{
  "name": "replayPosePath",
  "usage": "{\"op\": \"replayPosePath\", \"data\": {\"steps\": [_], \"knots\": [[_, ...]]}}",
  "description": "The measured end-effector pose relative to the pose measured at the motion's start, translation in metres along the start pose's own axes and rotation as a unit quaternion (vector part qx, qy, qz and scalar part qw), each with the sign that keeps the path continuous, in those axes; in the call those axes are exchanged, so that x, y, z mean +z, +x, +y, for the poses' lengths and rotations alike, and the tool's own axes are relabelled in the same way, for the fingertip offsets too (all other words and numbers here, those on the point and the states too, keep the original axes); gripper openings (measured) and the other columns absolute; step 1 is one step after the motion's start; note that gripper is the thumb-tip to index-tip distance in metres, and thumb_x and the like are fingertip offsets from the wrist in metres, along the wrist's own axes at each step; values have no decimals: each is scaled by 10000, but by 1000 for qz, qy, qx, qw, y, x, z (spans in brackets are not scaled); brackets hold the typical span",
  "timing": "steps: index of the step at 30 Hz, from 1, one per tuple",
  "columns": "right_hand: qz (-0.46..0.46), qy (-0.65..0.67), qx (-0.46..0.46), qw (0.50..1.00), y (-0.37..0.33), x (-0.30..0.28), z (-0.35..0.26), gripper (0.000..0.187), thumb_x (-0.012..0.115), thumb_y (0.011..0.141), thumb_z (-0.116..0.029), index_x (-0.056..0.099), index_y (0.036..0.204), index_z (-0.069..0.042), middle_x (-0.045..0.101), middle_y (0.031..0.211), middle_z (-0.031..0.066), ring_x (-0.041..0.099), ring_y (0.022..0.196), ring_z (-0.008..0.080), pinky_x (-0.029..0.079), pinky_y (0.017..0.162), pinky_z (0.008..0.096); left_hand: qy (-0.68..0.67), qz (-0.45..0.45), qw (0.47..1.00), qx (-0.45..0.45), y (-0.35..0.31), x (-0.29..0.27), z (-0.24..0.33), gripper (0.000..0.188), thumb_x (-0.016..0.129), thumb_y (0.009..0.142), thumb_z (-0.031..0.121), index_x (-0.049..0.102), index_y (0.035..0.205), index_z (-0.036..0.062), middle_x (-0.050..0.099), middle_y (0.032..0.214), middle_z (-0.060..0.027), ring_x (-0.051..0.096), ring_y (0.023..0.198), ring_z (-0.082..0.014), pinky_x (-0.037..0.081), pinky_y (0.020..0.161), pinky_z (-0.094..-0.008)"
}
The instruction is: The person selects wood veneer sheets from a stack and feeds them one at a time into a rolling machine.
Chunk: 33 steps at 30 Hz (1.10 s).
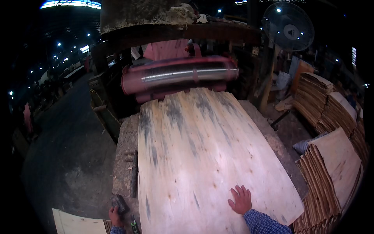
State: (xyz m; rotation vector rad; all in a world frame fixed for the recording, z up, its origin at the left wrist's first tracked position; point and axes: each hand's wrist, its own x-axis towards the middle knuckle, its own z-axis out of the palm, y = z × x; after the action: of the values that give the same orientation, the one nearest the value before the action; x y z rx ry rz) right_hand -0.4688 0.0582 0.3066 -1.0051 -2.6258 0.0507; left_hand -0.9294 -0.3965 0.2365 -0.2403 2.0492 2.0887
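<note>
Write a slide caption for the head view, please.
Right hand spread on a wood sheet before a shiny roller; left hand at a dark object.

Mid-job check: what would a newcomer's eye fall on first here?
The big pale wood sheet, streaked grey, fills the middle, with the right hand spread on it near the lower edge. Beyond its far end gleams a shiny roller; stacks of sheets stand at the right.
</note>
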Motion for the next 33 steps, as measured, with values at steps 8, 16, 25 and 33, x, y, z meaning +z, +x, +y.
{"op": "replayPosePath", "data": {"steps": [8, 16, 25, 33], "knots": [[8, 0, 1, 1000, -3, 4, 2, 587, 657, 812, -433, 546, 1316, -153, 439, 1413, 110, 340, 1337, 376, 269, 1065, 596, 188, 21, 973, 133, -90, 18, 17, 404, 608, 900, 186, 563, 1224, -51, 632, 1144, -165, 590, 1053, -251, 438, 946, -360], [15, 34, 38, 999, -43, -4, 3, 563, 647, 834, -406, 546, 1321, -142, 450, 1423, 127, 334, 1353, 387, 260, 1083, 581, 579, -202, 773, 162, -240, -11, -12, 444, 609, 903, 339, 615, 1265, 83, 655, 1116, -228, 618, 1036, -351, 499, 902, -411], [10, 17, 245, 969, -222, -60, 6, 644, 675, 814, -328, 493, 1350, -22, 410, 1445, 222, 310, 1377, 421, 258, 1107, 544, 340, -285, 880, -168, -256, 8, 53, 390, 749, 831, 185, 637, 1097, -78, 700, 926, -130, 664, 792, -197, 545, 700, -316], [215, 445, 526, 693, -319, -50, -78, 407, 667, 840, -208, 520, 1195, -74, 631, 1039, 113, 636, 804, 174, 522, 584, 302, 139, -412, 872, -224, -235, -30, 4, 436, 769, 832, 238, 652, 1108, -79, 710, 971, -119, 664, 843, -201, 540, 760, -342]]}}
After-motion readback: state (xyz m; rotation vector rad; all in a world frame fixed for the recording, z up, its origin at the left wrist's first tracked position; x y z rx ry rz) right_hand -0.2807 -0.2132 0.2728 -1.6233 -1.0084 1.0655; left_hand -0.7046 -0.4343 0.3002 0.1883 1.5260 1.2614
